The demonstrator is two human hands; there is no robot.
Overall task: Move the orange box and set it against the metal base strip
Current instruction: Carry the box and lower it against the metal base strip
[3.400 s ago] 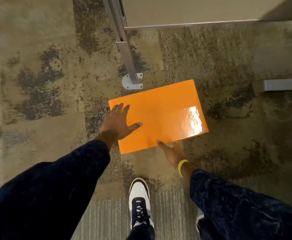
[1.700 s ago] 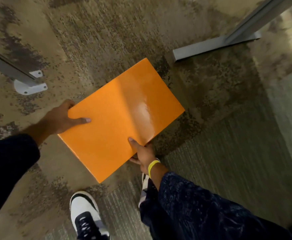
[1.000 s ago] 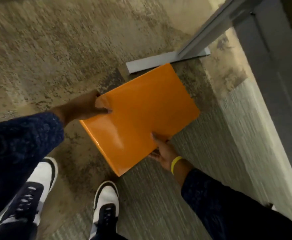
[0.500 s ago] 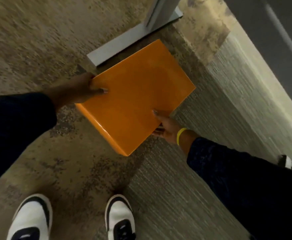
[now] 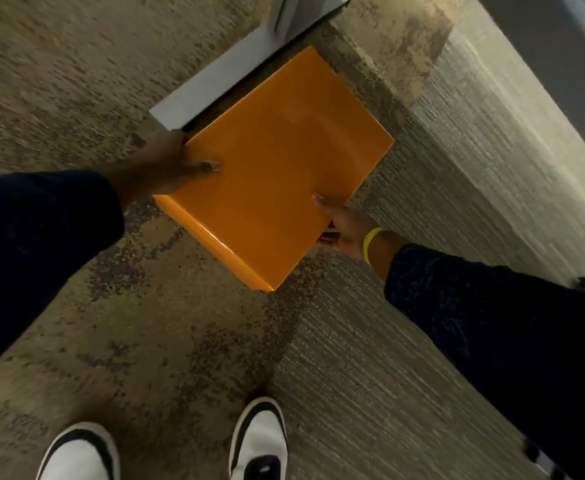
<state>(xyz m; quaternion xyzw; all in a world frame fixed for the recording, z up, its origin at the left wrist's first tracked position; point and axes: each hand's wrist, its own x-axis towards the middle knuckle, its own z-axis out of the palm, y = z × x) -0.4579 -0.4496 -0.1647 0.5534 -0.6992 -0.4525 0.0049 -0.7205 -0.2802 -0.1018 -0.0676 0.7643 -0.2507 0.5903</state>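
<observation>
A flat glossy orange box [image 5: 273, 168] hangs above the carpet, tilted, with both hands on it. My left hand [image 5: 166, 164] grips its left edge, thumb on the top face. My right hand [image 5: 343, 223], with a yellow wristband, holds the right edge, thumb on top and fingers hidden beneath. The grey metal base strip [image 5: 215, 81] lies on the floor just beyond the box's far edge, running diagonally up to the right. A narrow dark gap shows between strip and box.
A metal upright [image 5: 301, 8] rises from the strip at the top. My two white and black shoes [image 5: 256, 445] stand on the patterned carpet below. A grey wall [image 5: 561, 39] runs along the right. Ribbed carpet [image 5: 422, 168] lies to the right of the box.
I lifted the box off the floor by a table leg, turned right and carried it to the strip. Over the last half second its far edge has come closer to the strip.
</observation>
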